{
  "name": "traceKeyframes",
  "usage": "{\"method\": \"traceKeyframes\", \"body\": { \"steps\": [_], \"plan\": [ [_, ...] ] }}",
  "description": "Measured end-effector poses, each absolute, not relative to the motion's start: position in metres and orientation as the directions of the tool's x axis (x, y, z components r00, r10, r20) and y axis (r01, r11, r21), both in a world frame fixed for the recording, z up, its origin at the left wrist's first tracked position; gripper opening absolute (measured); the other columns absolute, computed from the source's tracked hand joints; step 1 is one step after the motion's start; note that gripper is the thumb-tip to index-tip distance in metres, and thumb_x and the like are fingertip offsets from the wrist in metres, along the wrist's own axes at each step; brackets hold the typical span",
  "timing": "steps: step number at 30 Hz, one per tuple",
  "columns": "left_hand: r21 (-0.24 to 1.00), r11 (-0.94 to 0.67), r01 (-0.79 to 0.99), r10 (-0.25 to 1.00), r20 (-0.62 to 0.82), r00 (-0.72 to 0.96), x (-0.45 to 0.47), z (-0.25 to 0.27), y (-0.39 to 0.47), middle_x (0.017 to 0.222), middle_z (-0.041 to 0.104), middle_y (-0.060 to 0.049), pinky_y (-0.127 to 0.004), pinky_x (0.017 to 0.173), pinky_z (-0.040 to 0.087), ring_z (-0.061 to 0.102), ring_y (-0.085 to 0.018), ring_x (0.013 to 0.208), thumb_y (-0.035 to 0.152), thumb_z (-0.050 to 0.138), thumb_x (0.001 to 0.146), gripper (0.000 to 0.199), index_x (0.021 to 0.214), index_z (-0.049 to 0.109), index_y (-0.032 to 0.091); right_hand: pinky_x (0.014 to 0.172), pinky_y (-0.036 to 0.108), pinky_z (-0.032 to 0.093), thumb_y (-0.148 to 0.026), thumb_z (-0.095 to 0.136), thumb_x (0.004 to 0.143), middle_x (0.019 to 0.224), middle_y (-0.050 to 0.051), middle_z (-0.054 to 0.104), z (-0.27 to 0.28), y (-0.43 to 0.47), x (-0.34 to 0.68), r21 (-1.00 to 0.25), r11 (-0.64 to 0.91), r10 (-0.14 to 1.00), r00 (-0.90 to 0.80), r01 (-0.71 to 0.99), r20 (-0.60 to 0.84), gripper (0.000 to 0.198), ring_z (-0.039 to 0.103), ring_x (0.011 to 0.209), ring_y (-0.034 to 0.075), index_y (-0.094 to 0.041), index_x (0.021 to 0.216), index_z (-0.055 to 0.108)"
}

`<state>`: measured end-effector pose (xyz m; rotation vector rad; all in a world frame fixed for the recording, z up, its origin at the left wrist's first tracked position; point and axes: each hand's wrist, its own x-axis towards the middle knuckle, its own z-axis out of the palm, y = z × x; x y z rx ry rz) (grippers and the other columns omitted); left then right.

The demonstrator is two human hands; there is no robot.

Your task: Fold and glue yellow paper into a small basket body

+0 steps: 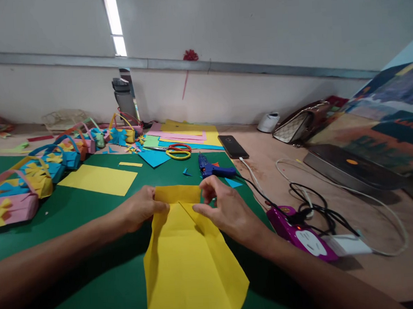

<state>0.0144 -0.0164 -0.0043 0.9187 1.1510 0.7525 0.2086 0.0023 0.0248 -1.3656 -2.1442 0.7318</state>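
Note:
A creased sheet of yellow paper [187, 261] is held up over the green mat, its far end folded upright. My left hand [142, 208] pinches the far left corner between thumb and fingers. At the far right corner, my right hand [221, 204] has thumb and fingertips closed on the paper's edge, beside a diagonal flap. Just beyond the right hand lies a blue glue gun [212, 168]. Scissors with red and yellow handles [178, 151] rest past the paper, near a blue paper piece [154, 158].
Several small paper baskets [48, 169] line the left side. A flat yellow sheet [99, 179] lies on the green mat [82, 234]. To the right are a phone [233, 146], a purple power strip [299, 235] with tangled cables, and a dark case [349, 168]. Coloured sheets [191, 131] are stacked behind.

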Motion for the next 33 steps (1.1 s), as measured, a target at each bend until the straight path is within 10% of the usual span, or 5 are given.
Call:
{"method": "traceKeyframes", "body": {
  "steps": [33],
  "plan": [
    [0.957, 0.286, 0.039, 0.926, -0.287, 0.244, 0.025, 0.006, -0.030, 0.072, 0.071, -0.002, -0.025, 0.061, 0.049, 0.065, -0.018, 0.066, 0.019, 0.062, 0.065, 0.016, 0.079, 0.070, 0.016, 0.050, 0.022, 0.031, -0.014, 0.054, 0.067, 0.053, -0.004, 0.051, 0.012, 0.009, 0.206, -0.802, 0.224, 0.892, -0.448, 0.553, -0.060, 0.014, 0.042, 0.051, 0.008, -0.017, 0.053, 0.053]
  ]
}}
